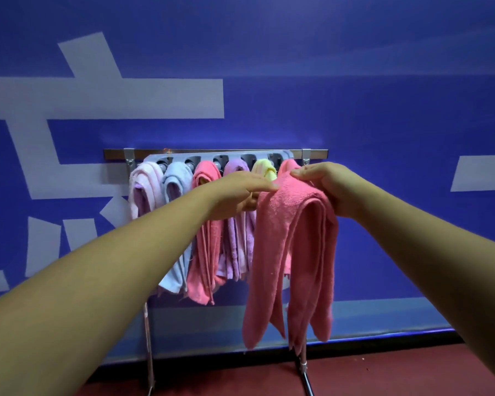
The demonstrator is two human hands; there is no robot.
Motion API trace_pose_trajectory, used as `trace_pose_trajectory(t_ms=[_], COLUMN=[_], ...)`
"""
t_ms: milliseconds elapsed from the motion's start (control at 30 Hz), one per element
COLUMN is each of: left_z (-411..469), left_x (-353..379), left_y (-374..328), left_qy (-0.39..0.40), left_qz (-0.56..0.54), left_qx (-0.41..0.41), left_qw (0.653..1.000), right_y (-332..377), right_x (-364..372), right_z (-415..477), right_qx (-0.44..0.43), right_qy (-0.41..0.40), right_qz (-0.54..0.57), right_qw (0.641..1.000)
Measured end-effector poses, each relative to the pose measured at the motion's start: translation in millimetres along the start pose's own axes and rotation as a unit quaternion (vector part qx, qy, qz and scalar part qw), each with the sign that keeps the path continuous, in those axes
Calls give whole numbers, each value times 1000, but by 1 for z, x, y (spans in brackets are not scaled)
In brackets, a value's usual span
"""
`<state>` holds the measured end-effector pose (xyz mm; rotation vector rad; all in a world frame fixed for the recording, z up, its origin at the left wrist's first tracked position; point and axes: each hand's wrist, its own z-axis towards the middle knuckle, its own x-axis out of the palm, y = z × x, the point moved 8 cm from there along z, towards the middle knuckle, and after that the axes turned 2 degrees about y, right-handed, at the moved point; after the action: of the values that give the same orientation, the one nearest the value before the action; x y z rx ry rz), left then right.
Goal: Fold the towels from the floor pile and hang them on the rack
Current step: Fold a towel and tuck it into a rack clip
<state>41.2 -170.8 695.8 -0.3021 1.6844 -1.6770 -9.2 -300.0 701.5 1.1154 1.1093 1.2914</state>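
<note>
A folded pink towel (292, 252) hangs in long layers in front of the right end of the rack (212, 153). My left hand (237, 195) pinches its top left edge. My right hand (326, 190) grips the top fold from the right. The towel's tip reaches up to the rightmost slot of the grey holder. Along the rack hang several towels: pale pink (143, 187), light blue (175, 184), pink (205, 238), lilac (237, 247) and yellow (265, 170), the last mostly hidden behind my hands.
The rack stands on two metal legs (306, 375) against a blue wall (383, 110) with white shapes. A dark red floor (383, 372) runs along the bottom. The floor pile is out of view.
</note>
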Motion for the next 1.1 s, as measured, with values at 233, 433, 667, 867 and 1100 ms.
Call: trace_pose_trajectory(t_ms=[233,433,667,867,1100], left_z=[52,85,109,134,165], left_x=[-32,-58,-91,-116,-122], left_y=[-26,-30,-31,-20,-15], left_qy=[-79,-89,-158,-157,-232], left_qz=[47,131,350,491,525], left_qx=[63,50,38,5,23], left_qw=[994,986,923,857,818], right_y=[14,28,37,44,37], right_x=[-41,-58,-70,-58,-72], right_z=[49,85,130,169,202], right_qx=[-17,-32,-29,-17,-48], right_qy=[-104,-153,-168,-180,-287], right_qz=[-97,-198,-351,-445,-493], right_qw=[990,968,921,877,820])
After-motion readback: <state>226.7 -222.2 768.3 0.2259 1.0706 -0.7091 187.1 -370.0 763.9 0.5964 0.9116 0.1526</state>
